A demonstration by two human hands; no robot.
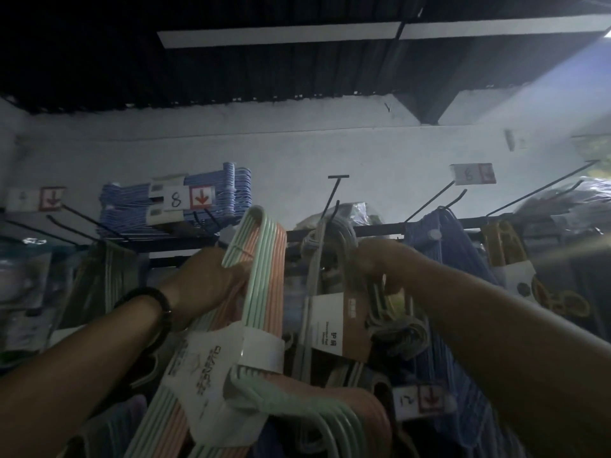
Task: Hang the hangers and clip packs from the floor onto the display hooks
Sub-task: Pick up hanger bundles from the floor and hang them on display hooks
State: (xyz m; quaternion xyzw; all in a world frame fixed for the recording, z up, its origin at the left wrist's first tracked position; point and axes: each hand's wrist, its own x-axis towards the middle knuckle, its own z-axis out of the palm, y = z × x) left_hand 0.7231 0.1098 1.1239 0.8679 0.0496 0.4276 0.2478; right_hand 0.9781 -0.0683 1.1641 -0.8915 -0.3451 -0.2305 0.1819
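My left hand (201, 282) grips a bundle of mint-green and peach hangers (261, 279) bound by a white paper band, its hook ends raised towards the display rail. My right hand (377, 259) holds the top of a grey hanger pack (317, 269) with a brown label, which hangs by a black display hook (334, 200). The fingers of my right hand are partly hidden behind the hangers.
A blue hanger pack (172, 206) with a price tag marked 8 lies on hooks at upper left. More blue hangers (439, 246) and a yellow pack (502, 242) hang to the right. Long bare hooks (436, 196) jut out above. The scene is dim.
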